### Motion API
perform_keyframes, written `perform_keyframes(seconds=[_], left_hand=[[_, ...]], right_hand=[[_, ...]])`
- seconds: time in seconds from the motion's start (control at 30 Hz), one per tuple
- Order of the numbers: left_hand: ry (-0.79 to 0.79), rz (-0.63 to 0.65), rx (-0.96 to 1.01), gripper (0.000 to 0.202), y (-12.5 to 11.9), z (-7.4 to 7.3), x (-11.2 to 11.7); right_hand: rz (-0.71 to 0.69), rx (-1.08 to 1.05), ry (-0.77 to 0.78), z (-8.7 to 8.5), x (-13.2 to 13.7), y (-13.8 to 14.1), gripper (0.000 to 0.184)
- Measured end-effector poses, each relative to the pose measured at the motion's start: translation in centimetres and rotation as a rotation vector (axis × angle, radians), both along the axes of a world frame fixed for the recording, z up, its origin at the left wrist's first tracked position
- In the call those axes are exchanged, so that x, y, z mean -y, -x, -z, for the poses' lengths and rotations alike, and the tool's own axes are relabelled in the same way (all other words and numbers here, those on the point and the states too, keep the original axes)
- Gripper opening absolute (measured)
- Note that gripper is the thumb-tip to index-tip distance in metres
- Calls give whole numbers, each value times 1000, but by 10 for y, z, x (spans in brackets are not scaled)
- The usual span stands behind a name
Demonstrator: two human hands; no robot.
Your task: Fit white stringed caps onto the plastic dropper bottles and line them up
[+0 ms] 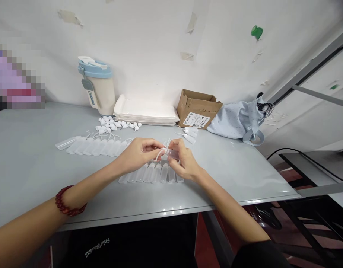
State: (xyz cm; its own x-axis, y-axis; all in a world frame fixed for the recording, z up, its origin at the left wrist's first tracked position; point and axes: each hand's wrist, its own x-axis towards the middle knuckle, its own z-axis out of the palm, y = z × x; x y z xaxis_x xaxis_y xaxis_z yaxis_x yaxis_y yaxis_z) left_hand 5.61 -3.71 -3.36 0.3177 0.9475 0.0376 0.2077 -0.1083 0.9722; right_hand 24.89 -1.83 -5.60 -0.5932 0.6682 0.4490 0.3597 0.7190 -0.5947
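Note:
Over the grey table, my right hand (pixel 186 159) is closed around a small translucent plastic tube (pixel 174 153). The fingers of my left hand (pixel 142 152) pinch at a thin white cord (pixel 158 154) by the tube's white top, partly hidden by the fingertips. Just below my hands lies a row of similar translucent tubes (pixel 149 173). Another row of tubes (pixel 95 146), with white cords at their tops, extends to the left of my left hand. Some corded pieces (pixel 189 138) rest beyond my right hand.
A pile of small white pieces (pixel 104 123) lies before a blue-lidded cup (pixel 100 89). Along the wall are a stack of white sheets or envelopes (pixel 146 111), an open cardboard box (pixel 197 106) and a light blue cloth bag (pixel 232 121). The table's front edge (pixel 177 211) runs below my forearms.

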Motion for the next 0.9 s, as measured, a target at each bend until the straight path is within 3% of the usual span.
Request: perform_keyframes(seconds=[0.17, 0.27, 0.43, 0.6, 0.73, 0.83, 0.9], left_hand=[[-1, 37, -64, 27, 1, 1, -1], [-110, 35, -65, 25, -1, 3, 1], [-322, 37, -96, 18, -5, 3, 4], [-237, -19, -44, 23, -3, -2, 4], [-122, -146, -26, 28, 3, -6, 1], [-109, -206, 21, 30, 6, -7, -2], [-107, -221, 42, 30, 6, -7, -3]], right_hand=[[39, 75, 13, 0, 2, 3, 35], [47, 66, 68, -4, 2, 3, 37], [9, -45, 344, -12, 1, 2, 40], [-78, -186, 500, -16, 0, 0, 36], [23, -241, 311, -16, -3, -2, 28], [114, -207, 108, -14, -7, -4, 18], [130, -188, 58, -11, -8, -4, 15]])
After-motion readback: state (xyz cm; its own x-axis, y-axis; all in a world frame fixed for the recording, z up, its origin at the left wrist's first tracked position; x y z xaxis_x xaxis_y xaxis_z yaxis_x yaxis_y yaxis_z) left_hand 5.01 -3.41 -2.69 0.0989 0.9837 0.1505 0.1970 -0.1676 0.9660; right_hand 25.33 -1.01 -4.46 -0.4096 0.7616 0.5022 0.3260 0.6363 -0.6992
